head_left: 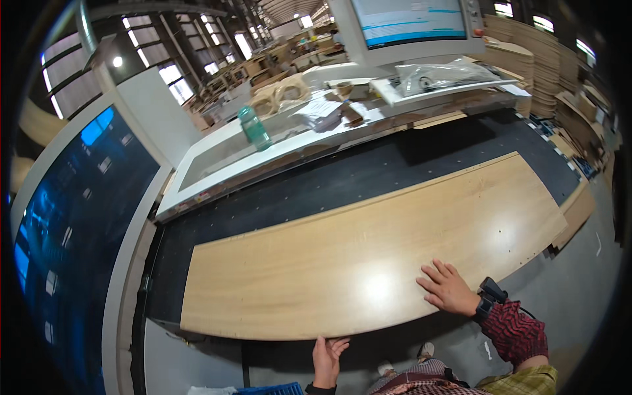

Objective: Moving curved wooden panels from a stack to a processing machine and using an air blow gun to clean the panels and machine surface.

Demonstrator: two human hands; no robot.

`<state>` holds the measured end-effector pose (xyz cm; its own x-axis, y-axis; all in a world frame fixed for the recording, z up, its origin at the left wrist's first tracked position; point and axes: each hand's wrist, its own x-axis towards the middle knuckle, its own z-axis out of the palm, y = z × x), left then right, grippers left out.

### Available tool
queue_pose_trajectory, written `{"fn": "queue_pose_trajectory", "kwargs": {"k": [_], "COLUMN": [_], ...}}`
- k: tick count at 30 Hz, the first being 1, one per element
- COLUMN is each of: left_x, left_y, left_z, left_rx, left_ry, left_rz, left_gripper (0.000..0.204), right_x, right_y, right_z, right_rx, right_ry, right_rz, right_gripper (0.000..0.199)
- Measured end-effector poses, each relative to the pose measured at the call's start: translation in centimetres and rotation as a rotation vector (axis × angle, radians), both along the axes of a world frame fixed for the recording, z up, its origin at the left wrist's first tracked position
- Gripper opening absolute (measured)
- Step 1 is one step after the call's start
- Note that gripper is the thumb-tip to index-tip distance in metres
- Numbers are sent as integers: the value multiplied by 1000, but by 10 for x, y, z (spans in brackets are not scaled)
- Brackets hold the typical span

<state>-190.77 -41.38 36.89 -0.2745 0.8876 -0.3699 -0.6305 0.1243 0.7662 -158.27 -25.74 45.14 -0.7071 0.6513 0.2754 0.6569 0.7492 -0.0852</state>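
Observation:
A long light-wood panel (355, 263) lies across a dark work surface, its front edge toward me. My right hand (449, 289) rests palm down on the panel near that edge, fingers spread, holding nothing. Just below the front edge, my left hand (328, 361) is turned with its thumb up and its fingers stretched out at the edge. Thumb and fingers stand apart there; whether the fingertips press on the panel's underside is hard to see. Small holes dot the panel's right part.
Behind the dark bed (289, 210) runs a white machine beam (217, 161) carrying a green bottle (253, 128), papers and a plastic bag (441, 76). A monitor (411, 23) stands above. At left is a dark glossy machine panel (85, 217). Stacked boards (546, 59) stand at right; a blue crate (273, 389) is below.

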Motion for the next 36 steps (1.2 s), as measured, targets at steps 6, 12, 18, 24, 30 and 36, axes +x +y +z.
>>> {"fn": "queue_pose_trajectory", "kwargs": {"k": [6, 12, 18, 24, 30, 36], "left_x": [54, 59, 64, 85, 87, 80], "left_y": [-31, -59, -62, -44, -36, -58], "left_z": [40, 36, 22, 60, 61, 30], "left_rx": [-48, -94, -81, -166, -198, -260], "left_ry": [-261, -134, -148, -101, -35, -76], "left_rz": [231, 108, 133, 454, 617, 541], "left_gripper": [48, 48, 42, 20, 19, 19], "right_x": [38, 29, 26, 11, 13, 21], "right_y": [-46, 67, 197, 191, 177, 153], "right_z": [51, 61, 5, -6, 9, 17], "right_rx": [-221, -337, -69, -178, -139, -121], "right_ry": [-78, -84, -12, 31, 56, 43], "right_rz": [82, 52, -248, -191, -229, -296], "right_gripper": [34, 33, 51, 51, 51, 57]}}
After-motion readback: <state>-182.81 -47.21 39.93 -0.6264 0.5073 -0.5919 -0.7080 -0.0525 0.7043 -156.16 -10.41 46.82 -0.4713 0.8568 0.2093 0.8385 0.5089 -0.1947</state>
